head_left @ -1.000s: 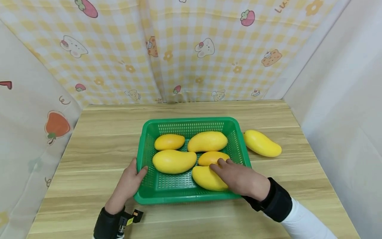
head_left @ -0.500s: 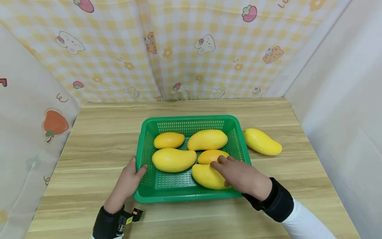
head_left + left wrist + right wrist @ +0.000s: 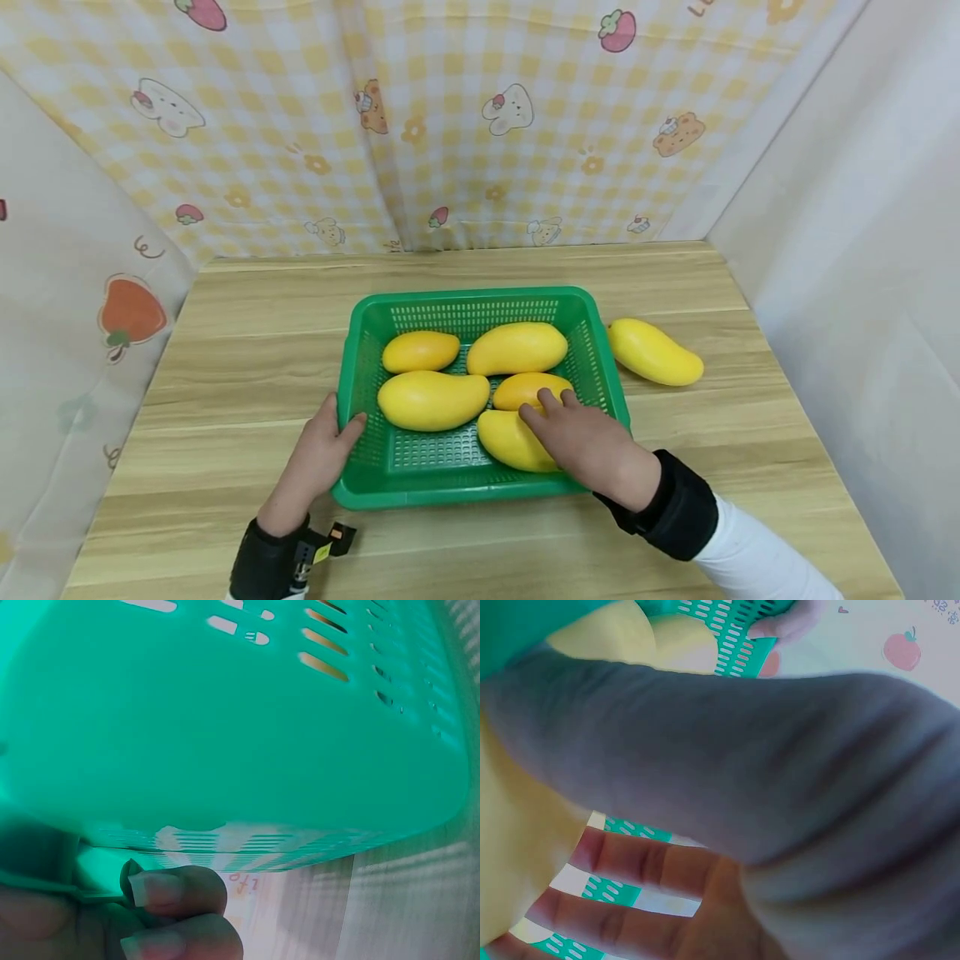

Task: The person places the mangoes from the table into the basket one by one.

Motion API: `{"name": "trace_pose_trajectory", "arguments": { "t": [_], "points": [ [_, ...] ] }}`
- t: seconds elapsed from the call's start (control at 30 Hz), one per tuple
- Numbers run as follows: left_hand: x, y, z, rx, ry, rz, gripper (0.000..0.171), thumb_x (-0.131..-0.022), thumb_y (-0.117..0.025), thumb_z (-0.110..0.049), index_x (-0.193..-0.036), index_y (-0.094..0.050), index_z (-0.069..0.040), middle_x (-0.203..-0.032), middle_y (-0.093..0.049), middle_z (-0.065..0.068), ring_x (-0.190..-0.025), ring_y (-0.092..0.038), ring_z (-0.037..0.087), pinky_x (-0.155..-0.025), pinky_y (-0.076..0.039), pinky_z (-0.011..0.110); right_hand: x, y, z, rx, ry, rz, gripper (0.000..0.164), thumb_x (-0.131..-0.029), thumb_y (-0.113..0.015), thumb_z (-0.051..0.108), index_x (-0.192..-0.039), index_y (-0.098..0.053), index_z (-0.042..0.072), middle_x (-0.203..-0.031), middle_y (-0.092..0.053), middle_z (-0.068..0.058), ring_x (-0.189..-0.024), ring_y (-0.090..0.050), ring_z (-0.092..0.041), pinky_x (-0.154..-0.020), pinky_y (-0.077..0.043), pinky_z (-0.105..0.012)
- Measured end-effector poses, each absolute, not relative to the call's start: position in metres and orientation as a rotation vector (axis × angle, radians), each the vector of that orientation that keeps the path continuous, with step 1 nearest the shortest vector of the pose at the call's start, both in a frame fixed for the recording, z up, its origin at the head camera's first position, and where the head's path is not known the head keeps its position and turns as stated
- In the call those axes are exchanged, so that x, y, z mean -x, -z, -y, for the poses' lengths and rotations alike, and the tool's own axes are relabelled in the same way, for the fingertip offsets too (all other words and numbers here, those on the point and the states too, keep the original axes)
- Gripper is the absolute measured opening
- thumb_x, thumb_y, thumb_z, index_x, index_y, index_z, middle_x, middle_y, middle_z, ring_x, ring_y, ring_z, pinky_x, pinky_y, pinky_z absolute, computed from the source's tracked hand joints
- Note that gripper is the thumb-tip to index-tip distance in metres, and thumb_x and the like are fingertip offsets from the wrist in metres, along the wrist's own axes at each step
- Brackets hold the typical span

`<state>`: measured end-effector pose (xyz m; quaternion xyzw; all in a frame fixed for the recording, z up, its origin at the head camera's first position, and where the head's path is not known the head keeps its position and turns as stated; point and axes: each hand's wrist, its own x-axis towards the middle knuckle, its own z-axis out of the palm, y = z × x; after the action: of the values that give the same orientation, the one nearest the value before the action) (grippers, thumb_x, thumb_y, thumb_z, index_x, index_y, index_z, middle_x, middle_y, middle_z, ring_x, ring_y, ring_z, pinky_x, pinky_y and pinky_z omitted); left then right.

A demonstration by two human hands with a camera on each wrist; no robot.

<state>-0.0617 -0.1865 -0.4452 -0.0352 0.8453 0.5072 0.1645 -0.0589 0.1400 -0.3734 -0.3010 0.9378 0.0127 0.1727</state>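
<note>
A green plastic basket (image 3: 450,500) with slotted walls holds several yellow mangoes. My left hand (image 3: 318,454) grips its left rim, the thumb over the edge; in the left wrist view the curled fingertips (image 3: 169,889) show under the rim against the outer wall. At the basket's front right, my right hand (image 3: 592,450) holds a yellow mango (image 3: 510,442) between thumb and fingers. The palm hides that mango's right end. Behind it lies a smaller orange-yellow mango (image 3: 525,387), partly covered by the fingertips.
A large mango (image 3: 431,400) and a small one (image 3: 420,350) lie at the basket's left, another mango (image 3: 517,348) at its back right. One more mango (image 3: 656,354) rests on the wooden table (image 3: 255,333) right of the basket. Cloth curtains (image 3: 450,125) surround the table.
The head view has shifted slightly. My right wrist has moved a little left, its fingers staying at the front-right mango. The left hand has kept its grip on the basket rim.
</note>
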Motion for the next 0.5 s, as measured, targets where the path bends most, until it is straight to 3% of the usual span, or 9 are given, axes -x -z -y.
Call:
{"name": "trace_pose_trajectory", "arguments": {
  "t": [0.17,0.5],
  "points": [
    [0.062,0.445,0.187,0.105,-1.440,-2.407,0.034,-0.102,-0.044,-0.015,-0.128,-0.034,0.004,-0.099,-0.057,0.020,-0.075,-0.063,0.023,-0.059,-0.055,0.034,0.059,0.374,-0.144,0.888,-0.019,-2.657,0.036,-0.088,-0.063,-0.006,-0.117,-0.051,0.011,-0.098,-0.046,-0.009,-0.077,-0.042,-0.023,-0.050,-0.040,-0.028],
    [0.062,0.446,0.187,0.107,-1.440,-2.410,0.034,-0.102,-0.044,-0.016,-0.129,-0.034,0.004,-0.098,-0.058,0.020,-0.074,-0.064,0.023,-0.058,-0.056,0.034,0.061,0.364,-0.152,0.976,0.046,-2.652,0.054,-0.075,-0.082,0.009,-0.121,-0.053,0.010,-0.101,-0.048,-0.006,-0.083,-0.044,-0.022,-0.058,-0.045,-0.027]
  ]
}}
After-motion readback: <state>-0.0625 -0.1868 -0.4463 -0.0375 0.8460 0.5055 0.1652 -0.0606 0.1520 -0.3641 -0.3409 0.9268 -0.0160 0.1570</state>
